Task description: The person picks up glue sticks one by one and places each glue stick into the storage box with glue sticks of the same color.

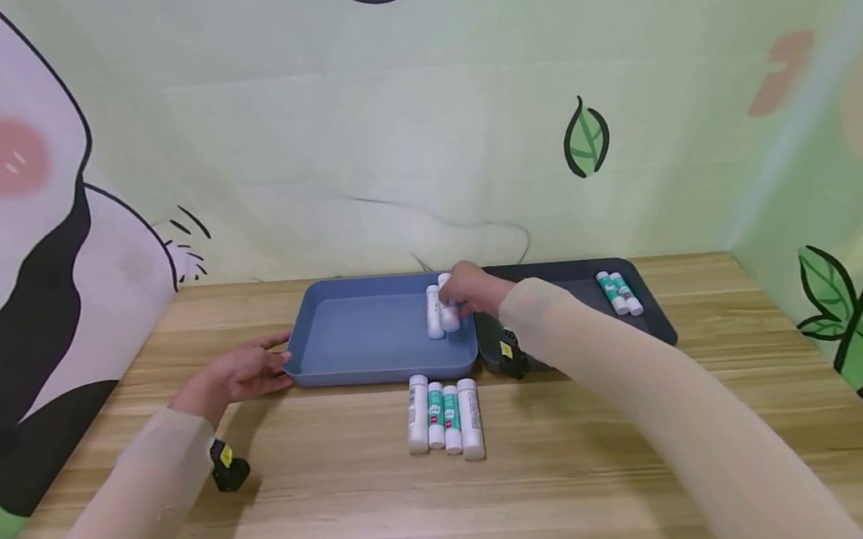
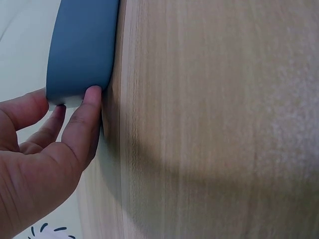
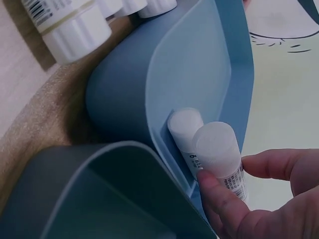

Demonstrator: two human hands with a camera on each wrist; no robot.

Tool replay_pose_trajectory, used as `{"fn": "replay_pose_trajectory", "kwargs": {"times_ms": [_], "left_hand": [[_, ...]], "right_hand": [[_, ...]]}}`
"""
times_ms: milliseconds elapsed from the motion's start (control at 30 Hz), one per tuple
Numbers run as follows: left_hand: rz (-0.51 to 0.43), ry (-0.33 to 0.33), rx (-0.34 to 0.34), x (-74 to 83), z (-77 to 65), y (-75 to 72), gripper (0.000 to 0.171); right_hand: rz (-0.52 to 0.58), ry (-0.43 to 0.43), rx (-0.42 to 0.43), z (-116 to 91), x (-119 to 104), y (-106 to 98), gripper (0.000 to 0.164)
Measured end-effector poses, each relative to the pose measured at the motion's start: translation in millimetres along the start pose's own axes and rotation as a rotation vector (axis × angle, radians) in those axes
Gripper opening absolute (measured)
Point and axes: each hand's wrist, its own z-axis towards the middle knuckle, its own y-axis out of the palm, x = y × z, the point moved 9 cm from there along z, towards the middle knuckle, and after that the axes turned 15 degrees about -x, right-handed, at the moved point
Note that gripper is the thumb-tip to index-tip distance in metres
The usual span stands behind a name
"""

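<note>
My right hand (image 1: 478,290) pinches a large white glue stick (image 3: 217,149) between thumb and fingers, at the right end of the blue tray (image 1: 379,375). Beside it in that tray lies another white glue stick (image 1: 434,313). My left hand (image 1: 247,373) touches the tray's left front corner, its fingertips resting against the outer wall in the left wrist view. On the table in front of the tray is a row of glue sticks: a large white one (image 1: 417,415) and another (image 1: 470,419) flank two small green-labelled ones (image 1: 444,419).
A black tray (image 1: 653,321) adjoins the blue one on the right; two green-labelled glue sticks (image 1: 619,293) lie at its right end. The wooden table (image 1: 327,494) runs back to a printed wall cloth (image 1: 280,146). Each wrist wears a small black camera (image 1: 513,354).
</note>
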Motion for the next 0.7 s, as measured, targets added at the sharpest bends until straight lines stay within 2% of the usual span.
{"fn": "replay_pose_trajectory", "kwargs": {"times_ms": [200, 233, 300, 400, 467, 600, 700], "left_hand": [[-0.002, 0.004, -0.002, -1.2, -0.3, 0.8, 0.072], [-0.005, 0.006, -0.003, -1.4, -0.1, 0.9, 0.072], [-0.008, 0.01, -0.007, -1.6, 0.2, 1.3, 0.072], [-0.01, 0.017, -0.014, -0.9, 0.3, 1.5, 0.072], [-0.011, 0.017, -0.015, -0.2, -0.1, 0.9, 0.072], [-0.019, 0.014, -0.007, 0.7, -0.4, 0.1, 0.072], [-0.024, 0.009, -0.003, 0.5, -0.3, -0.6, 0.073]], "right_hand": [[-0.156, 0.014, 0.044, -8, -5, 4, 0.058], [-0.186, -0.002, 0.068, -6, -6, 3, 0.052], [-0.223, 0.015, 0.084, -24, -15, 8, 0.045], [-0.277, 0.04, 0.099, -63, -33, 17, 0.036], [-0.321, 0.063, 0.107, -94, -46, 25, 0.037], [-0.414, 0.051, 0.141, -118, -59, 33, 0.033], [-0.501, 0.052, 0.162, -119, -62, 35, 0.017]]}}
